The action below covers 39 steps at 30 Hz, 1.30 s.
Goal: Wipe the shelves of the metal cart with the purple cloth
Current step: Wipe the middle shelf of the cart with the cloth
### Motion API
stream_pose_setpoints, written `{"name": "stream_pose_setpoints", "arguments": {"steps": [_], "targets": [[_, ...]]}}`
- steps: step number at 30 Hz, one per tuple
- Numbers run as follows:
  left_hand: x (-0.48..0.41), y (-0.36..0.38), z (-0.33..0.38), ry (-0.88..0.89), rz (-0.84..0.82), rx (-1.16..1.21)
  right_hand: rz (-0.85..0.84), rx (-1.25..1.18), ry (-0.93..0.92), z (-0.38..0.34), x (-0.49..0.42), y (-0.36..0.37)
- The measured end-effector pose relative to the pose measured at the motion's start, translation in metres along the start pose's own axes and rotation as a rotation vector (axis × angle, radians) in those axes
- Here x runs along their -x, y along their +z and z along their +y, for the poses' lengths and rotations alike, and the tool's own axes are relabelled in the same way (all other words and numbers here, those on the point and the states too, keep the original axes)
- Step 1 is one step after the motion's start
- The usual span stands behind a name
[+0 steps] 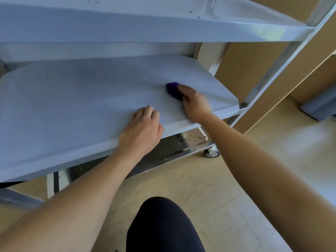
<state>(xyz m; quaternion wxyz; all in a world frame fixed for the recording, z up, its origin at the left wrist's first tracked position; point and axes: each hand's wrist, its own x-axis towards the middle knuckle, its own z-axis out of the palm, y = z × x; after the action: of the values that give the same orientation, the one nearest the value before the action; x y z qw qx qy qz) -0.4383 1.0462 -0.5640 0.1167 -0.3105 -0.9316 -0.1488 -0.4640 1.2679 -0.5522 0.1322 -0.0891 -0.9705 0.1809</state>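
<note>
Middle shelf [91,99] of metal cart [269,77]: right hand [195,104] grips purple cloth [173,90] against the surface near the right edge; left hand [143,130], fingers [149,110] curled and holding nothing, rests on the front edge.

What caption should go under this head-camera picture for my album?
The right hand holds the purple cloth on the middle shelf while the left hand rests at its front edge.
</note>
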Motion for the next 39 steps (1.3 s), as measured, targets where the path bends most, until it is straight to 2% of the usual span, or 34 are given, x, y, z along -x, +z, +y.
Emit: {"name": "stream_pose_setpoints", "arguments": {"steps": [2, 4, 6, 10, 12, 22, 30, 39], "targets": [[-0.001, 0.001, 0.000, 0.006, 0.001, 0.005, 0.076, 0.034, 0.245, 0.023, -0.001, -0.011], [-0.002, 0.001, 0.000, 0.006, -0.009, -0.001, 0.119, 0.089, 0.350, 0.027, 0.000, -0.011], [-0.003, 0.001, 0.001, 0.008, -0.019, -0.009, 0.118, 0.095, 0.271, 0.015, 0.004, -0.004], [-0.003, -0.001, 0.000, 0.024, -0.026, -0.029, 0.035, -0.015, -0.092, -0.025, 0.019, 0.015], [-0.003, -0.001, 0.000, 0.037, -0.025, -0.056, 0.046, -0.026, -0.158, -0.039, 0.025, 0.022], [0.001, 0.000, -0.006, 0.121, 0.012, -0.058, 0.022, 0.043, -0.082, -0.053, 0.030, 0.015], [-0.006, 0.012, -0.005, 0.166, 0.079, -0.119, 0.031, 0.027, -0.096, -0.051, 0.030, 0.012], [-0.008, 0.005, 0.000, 0.101, 0.035, -0.128, 0.010, -0.014, -0.160, -0.040, 0.022, 0.012]]}}
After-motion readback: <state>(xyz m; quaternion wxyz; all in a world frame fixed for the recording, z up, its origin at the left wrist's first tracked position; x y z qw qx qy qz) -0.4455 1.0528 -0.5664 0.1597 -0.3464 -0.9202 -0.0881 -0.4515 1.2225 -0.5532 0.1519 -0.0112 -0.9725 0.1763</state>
